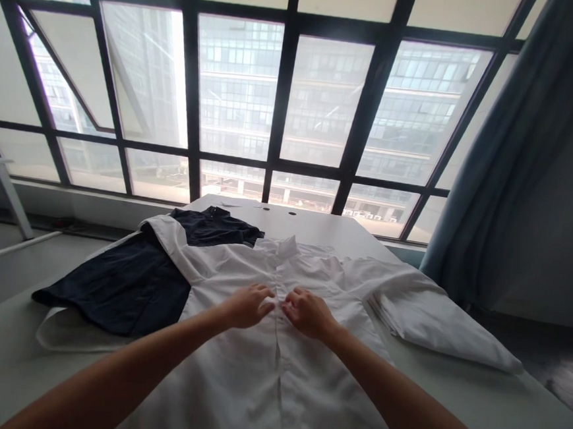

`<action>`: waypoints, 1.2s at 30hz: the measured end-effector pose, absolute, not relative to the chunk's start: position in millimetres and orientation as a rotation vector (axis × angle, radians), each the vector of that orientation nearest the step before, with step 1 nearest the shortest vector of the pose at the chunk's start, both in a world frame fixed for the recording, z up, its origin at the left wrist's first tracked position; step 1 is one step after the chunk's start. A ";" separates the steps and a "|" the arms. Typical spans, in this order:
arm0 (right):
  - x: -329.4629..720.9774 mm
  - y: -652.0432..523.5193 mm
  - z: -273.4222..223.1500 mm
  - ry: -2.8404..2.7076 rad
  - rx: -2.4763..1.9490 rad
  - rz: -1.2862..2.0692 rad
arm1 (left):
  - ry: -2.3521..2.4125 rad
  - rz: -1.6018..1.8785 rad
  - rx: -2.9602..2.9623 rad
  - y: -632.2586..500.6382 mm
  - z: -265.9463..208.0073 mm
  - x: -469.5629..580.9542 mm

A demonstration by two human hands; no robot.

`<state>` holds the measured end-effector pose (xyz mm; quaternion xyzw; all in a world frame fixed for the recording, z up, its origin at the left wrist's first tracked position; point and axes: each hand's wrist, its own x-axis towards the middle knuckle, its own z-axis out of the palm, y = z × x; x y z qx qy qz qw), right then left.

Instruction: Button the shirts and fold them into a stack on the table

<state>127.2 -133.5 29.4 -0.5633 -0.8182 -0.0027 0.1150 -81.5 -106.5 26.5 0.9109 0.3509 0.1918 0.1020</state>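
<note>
A white button-front shirt (225, 368) lies spread front up, its collar (288, 246) at the far end and its front placket running down the middle. Over the upper chest, my left hand (249, 305) rests just left of the placket, fingers bent and thumb apart from them. My right hand (308, 313) is closed at the placket's right edge, its fingertips pinching the shirt cloth. Any button there is too small to make out. The shirt's left-hand sleeve lies across a dark navy garment (126, 288).
Folded white cloth (437, 322) sits to the right, partly under the other sleeve. The white table (325, 227) reaches toward a large window wall with black frames (282, 95). A blue-grey curtain (493, 171) hangs at right. Another white table's leg (14, 200) stands at left.
</note>
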 end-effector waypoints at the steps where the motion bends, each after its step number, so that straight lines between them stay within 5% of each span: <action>1: 127.5 -121.9 30.0 -2.356 -1.670 -0.005 | 1.093 0.613 2.691 -88.1 27.2 -81.2; 14: 133.4 35.8 41.1 -1.841 -1.745 0.061 | 1.842 0.591 2.398 92.6 31.3 -57.9; 23: 145.9 48.7 21.9 -1.908 -1.869 0.028 | 1.791 0.366 2.395 124.8 32.0 -40.2; 36: 144.1 -17.8 15.4 -1.851 -1.906 -0.038 | 1.460 1.236 1.893 42.1 6.0 -66.3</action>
